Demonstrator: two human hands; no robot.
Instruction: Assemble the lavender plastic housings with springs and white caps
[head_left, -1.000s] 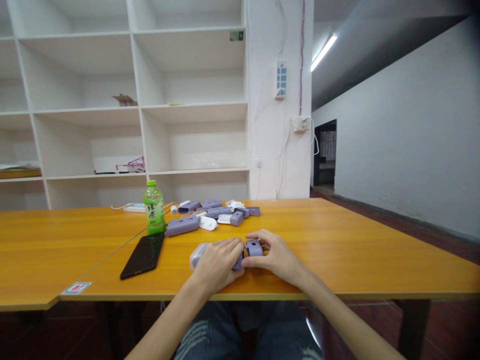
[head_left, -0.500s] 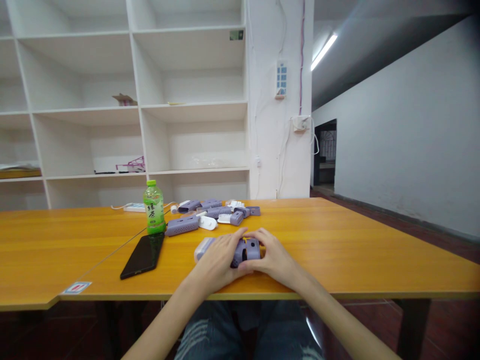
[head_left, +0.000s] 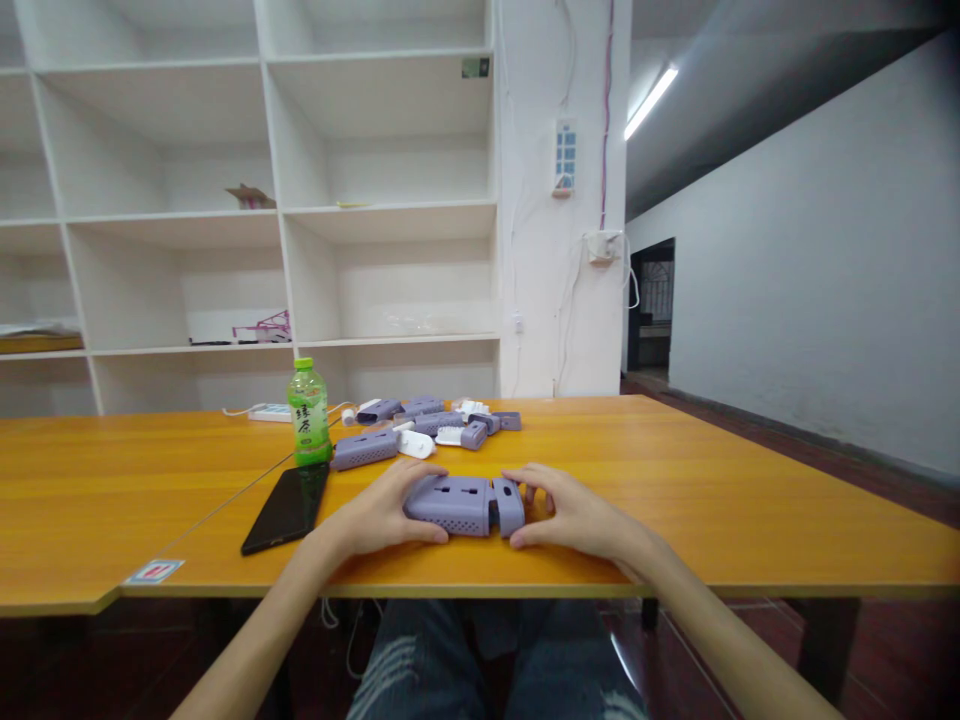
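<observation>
A long purple plastic case [head_left: 452, 503] with slots in its side lies on the orange table [head_left: 712, 500] close to the front edge. My left hand [head_left: 379, 515] grips its left end, thumb in front and fingers behind. A short purple end cap [head_left: 509, 505] sits at the case's right end, almost touching it. My right hand [head_left: 574, 515] wraps round that cap from the right.
Farther back lies a pile of several purple and white parts [head_left: 431, 425]. A green bottle [head_left: 307, 412] stands left of them, a black phone [head_left: 286, 508] lies in front of it. A white power strip [head_left: 266, 411] lies behind. White shelves [head_left: 285, 200] fill the wall.
My left hand slid from the top of the case to its left end, uncovering the purple case. The cap in my right hand stays against the case's right end.
</observation>
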